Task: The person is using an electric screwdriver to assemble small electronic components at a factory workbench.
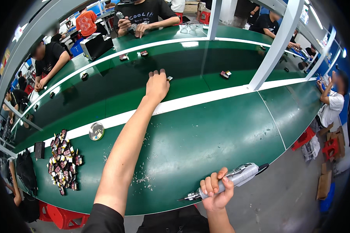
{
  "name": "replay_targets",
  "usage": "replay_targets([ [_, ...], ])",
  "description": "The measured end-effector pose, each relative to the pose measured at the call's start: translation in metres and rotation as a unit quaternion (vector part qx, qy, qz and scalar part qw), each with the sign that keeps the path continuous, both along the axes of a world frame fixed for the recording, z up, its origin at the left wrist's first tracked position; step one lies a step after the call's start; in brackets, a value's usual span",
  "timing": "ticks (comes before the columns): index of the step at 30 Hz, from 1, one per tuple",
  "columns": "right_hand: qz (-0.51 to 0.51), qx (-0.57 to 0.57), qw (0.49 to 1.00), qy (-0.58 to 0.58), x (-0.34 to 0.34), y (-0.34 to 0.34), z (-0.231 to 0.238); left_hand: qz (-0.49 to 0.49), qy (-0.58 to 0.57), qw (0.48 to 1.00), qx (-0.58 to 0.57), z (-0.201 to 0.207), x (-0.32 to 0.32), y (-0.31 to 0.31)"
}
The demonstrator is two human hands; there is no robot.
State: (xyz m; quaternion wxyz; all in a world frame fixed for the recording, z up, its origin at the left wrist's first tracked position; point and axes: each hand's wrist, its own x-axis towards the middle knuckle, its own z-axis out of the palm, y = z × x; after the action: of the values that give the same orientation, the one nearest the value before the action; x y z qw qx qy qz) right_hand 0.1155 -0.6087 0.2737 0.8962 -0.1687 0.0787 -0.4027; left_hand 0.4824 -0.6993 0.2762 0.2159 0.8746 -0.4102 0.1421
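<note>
Right fingers (210, 186) gripping gray power tool (241, 174), left fingers (156, 73), hold unclear, white lettering (141, 17) on co-worker's black shirt (155, 8)

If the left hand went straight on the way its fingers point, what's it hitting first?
Likely the far white strip: the left hand points across the green surface, passing right of the small part ahead. Its height is hard to judge.

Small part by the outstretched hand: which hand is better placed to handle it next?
Probably the left hand: it is at the small part, while the right hand is farther back, gripping a grey power tool.
</note>
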Motion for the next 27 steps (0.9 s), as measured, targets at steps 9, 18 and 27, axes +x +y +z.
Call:
replay_targets([
  [9,0.039,0.007,0.999,-0.032,-0.011,-0.008,-0.009,-0.327,0.163,0.93,-0.042,0.035,-0.133,0.115],
  [18,0.087,-0.024,0.996,-0.021,-0.047,0.019,-0.006,-0.388,0.213,0.895,0.045,0.031,-0.256,0.241],
  [27,0.123,-0.007,0.992,0.025,-0.06,0.068,-0.013,-0.337,0.228,0.913,0.004,0.028,-0.274,0.244],
])
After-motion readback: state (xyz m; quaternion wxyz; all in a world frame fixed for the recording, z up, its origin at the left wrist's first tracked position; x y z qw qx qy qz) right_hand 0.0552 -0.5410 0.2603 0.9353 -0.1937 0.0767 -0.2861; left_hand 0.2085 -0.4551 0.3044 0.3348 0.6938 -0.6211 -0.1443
